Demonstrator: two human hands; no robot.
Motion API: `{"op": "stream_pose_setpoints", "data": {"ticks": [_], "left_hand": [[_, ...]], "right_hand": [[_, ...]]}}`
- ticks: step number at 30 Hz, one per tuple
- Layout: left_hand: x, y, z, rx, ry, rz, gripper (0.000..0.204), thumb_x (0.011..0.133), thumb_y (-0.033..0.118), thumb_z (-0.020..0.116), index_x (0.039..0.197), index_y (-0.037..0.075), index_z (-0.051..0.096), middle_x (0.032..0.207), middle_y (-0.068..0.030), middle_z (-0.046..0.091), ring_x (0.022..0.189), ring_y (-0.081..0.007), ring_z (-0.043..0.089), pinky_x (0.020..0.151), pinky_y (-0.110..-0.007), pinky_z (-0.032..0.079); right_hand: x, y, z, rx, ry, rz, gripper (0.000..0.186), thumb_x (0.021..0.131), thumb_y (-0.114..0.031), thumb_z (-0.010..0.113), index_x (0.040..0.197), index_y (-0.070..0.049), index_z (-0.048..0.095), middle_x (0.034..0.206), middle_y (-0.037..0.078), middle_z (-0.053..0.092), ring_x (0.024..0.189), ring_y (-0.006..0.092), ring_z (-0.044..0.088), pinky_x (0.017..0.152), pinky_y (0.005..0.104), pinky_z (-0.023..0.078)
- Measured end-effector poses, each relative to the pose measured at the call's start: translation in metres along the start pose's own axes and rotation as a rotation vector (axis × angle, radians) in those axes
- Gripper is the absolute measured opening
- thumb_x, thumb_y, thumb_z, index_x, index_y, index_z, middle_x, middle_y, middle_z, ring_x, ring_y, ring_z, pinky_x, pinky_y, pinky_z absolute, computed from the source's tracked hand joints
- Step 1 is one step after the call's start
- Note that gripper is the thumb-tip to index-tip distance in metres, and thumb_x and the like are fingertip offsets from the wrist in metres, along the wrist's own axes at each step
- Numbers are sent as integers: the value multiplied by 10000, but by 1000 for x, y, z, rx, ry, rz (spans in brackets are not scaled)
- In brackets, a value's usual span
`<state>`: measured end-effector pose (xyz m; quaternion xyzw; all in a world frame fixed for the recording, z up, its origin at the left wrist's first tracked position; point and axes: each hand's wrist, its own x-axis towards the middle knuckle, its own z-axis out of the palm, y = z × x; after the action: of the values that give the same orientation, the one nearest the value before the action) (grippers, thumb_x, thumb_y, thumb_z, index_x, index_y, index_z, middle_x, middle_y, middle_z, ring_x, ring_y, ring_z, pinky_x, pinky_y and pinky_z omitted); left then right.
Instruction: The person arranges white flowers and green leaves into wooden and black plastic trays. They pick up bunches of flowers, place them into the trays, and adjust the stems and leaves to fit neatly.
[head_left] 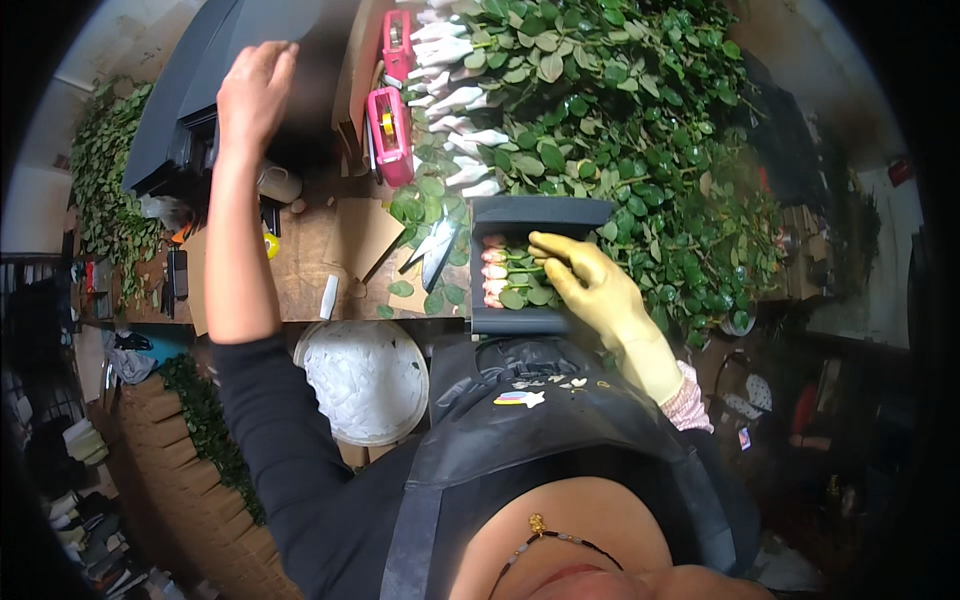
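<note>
My bare left hand [258,92] is raised at the far left, against large dark grey sheets [205,70]. Its fingers are bent together, and what they hold, if anything, is lost in a dark blur beside them. In front of me a narrow dark box [545,212] stands at the table's edge, its back wall upright. Inside it lies a row of pink-and-cream roses [494,272], heads to the left, green leaves to the right. My right hand [592,285], in a yellow rubber glove, rests over their stems and leaves with its fingers stretched out.
Scissors [434,250] lie on the wooden table left of the box, near a cardboard piece [362,235]. Pink tape dispensers [390,135] stand farther back. Several white-wrapped flower heads [462,98] with leafy stems [630,120] fill the right side. A white-topped bucket [362,380] stands below the edge.
</note>
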<state>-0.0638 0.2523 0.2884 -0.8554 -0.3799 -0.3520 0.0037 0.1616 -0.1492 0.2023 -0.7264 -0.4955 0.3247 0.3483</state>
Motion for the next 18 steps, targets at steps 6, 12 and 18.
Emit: {"op": "stream_pose_setpoints", "data": {"ticks": [6,12,18], "left_hand": [[-119,180,-24,-159,439,584,320,735,65,745,1052,92,783,727,40,588,606,-127,530,591,-297,392],[-219,202,30,-451,-99,448,347,841,329,784,1090,94,726,929,-34,655,773,-196,594,765,-336,460],[-313,134,124,-830,-735,-687,344,933,312,763,914,-25,700,800,-43,624,732,-109,546,675,-296,467]], "right_hand": [[33,-10,-30,1239,-408,-61,607,1023,-393,621,1444,18,472,1312,176,648,1149,226,665,1018,351,527],[39,58,-40,489,-82,309,215,969,-230,702,1053,-39,649,917,7,669,845,103,603,772,277,502],[2,162,-13,415,-95,612,299,978,-286,700,1124,-26,674,965,59,711,881,144,658,805,298,538]]}}
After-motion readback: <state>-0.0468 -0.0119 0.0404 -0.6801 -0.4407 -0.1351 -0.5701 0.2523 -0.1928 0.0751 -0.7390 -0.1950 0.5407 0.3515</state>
